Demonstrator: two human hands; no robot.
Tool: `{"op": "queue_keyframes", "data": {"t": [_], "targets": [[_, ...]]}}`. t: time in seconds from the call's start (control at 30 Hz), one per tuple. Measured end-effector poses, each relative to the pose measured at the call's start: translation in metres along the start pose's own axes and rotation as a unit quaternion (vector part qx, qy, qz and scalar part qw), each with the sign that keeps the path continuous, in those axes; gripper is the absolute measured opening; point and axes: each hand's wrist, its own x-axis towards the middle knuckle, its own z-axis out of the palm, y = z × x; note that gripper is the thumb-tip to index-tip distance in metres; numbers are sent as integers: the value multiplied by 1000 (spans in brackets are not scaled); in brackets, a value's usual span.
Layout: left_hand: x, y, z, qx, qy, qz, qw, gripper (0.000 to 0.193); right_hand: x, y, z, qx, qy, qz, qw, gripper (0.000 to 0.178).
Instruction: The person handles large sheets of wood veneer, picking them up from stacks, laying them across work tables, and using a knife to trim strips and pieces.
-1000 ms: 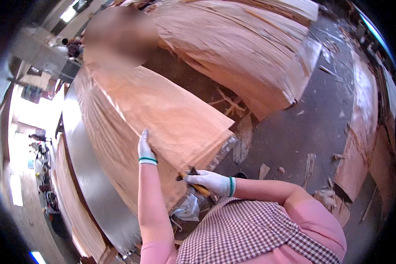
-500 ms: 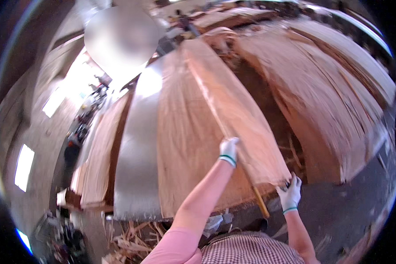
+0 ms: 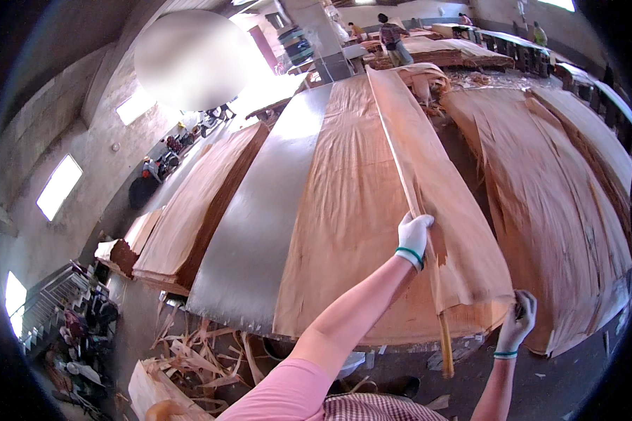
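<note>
A long, thin wood veneer sheet lies lengthwise before me, its left edge raised in a pale fold over another wrinkled veneer sheet. My left hand, in a white glove with a green cuff, is closed on that raised edge. Below it a yellowish wooden pole sticks out from under the sheet; whether this hand grips the pole too is unclear. My right hand, gloved alike, is closed at the sheet's near right corner. Something dark shows at its fingertips, too small to name.
A shiny metal-topped surface lies left of the sheets, with a veneer stack beyond it. More veneer is piled on the right. Torn strips litter the floor at lower left. A person stands at the back.
The whole scene has shifted right and somewhat down in the picture as the view turned. Both hands stay at the sheet's left edge and near right corner.
</note>
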Motion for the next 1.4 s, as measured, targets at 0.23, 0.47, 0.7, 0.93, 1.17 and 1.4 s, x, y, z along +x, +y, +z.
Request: {"op": "queue_keyframes", "data": {"t": [0.23,0.47,0.7,0.93,1.17,1.4], "targets": [[-19,112,-107,-82,-63,8,995,14,11,-170,17,-20,34,-136,990,21],[-42,163,-338,51,-75,73,993,10,-110,-355,82,-111,-37,-264,957,37],[-108,192,-531,26,-53,-11,998,27,-249,-436,160,-29,-186,-313,931,32],[-121,189,-641,64,-1,15,998,31,-331,-438,209,-7,-329,-238,914,38],[-105,184,-688,105,9,53,993,34,-352,-405,253,22,-381,-201,902,32],[-79,177,-725,154,30,44,987,37,-362,-395,303,26,-395,-208,895,23]]}}
